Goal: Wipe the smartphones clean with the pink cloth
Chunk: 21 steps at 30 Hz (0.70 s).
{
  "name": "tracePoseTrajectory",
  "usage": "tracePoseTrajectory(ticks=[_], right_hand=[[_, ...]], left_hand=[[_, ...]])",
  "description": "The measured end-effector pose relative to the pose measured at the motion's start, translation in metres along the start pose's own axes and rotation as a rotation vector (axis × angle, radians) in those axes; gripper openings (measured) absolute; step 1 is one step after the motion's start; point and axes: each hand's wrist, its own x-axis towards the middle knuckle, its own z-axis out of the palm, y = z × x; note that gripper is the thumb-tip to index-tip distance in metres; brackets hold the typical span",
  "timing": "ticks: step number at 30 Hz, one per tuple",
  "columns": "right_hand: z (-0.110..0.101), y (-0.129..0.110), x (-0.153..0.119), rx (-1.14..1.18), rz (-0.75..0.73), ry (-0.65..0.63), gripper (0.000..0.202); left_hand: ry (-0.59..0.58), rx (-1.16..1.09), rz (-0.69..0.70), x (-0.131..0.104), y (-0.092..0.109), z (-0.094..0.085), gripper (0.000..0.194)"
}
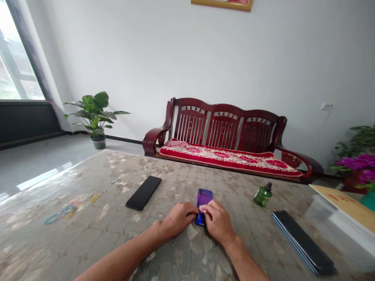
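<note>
Well — purple phone (pixel 205 198) (far edge free)

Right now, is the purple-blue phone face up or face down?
Face down: the phone shows its coloured back and corner camera strip.

A pale wall (pixel 146 50) fills the upper frame, a gilt picture frame (pixel 222 5) cropped at the top edge. Daylight from the window (pixel 17 62) at upper left brightens the grey floor (pixel 38 158). Right of centre, a carved wooden settee (pixel 225 127) bears a red floral cover (pixel 228 155).
</note>
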Motion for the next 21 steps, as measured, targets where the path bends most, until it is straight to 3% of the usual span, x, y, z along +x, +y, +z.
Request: tracePoseTrajectory(ticks=[3, 9, 15, 21], right_hand=[[-0.001, -0.001, 0.000, 0.006, -0.025, 0.002, 0.022], [-0.002, -0.004, 0.000, -0.015, -0.044, -0.001, 0.021], [-0.003, -0.003, -0.002, -0.003, -0.072, 0.043, 0.022], [-0.003, 0.001, -0.002, -0.029, -0.059, 0.061, 0.025]], left_hand=[[-0.081, 0.158, 0.015, 0.010, -0.004, -0.013, 0.041], [-0.240, 0.568, 0.213, 0.054, -0.006, -0.032, 0.081], [-0.390, 0.681, 0.304, 0.095, 0.003, -0.025, 0.073], [-0.484, 0.702, 0.267, 0.109, 0.002, -0.022, 0.077]])
